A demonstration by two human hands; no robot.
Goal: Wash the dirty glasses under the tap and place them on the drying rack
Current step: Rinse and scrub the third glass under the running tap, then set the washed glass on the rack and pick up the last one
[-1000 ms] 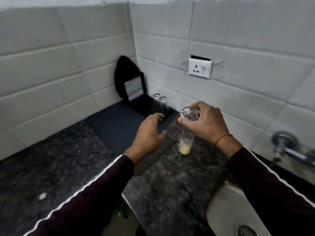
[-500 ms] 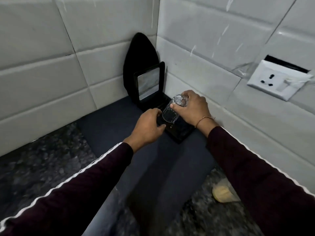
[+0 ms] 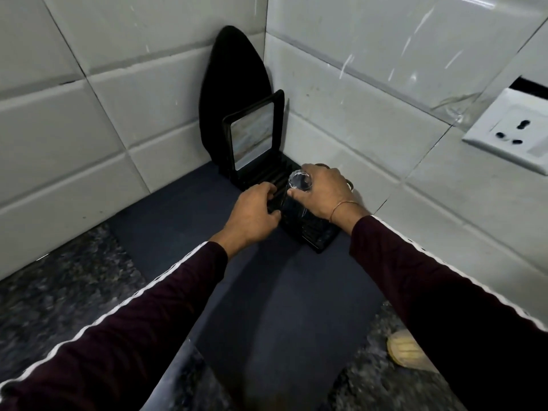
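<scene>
A clear glass stands upside down on the black drying rack in the wall corner, its base facing up. My right hand grips the glass near that base from the right. My left hand rests on the rack's left edge, with its curled fingers touching the slats beside the glass. Another glass rim shows just behind my right hand, mostly hidden. A glass with yellowish liquid lies partly hidden behind my right sleeve at the lower right.
The rack sits on a dark blue mat over the speckled stone counter. A black framed mirror and a black pointed board lean in the corner. A white wall socket is at the right.
Both hands moved left from the sink side to the corner rack. The glass in my right hand went from tilted in the air to upside down on the rack.
</scene>
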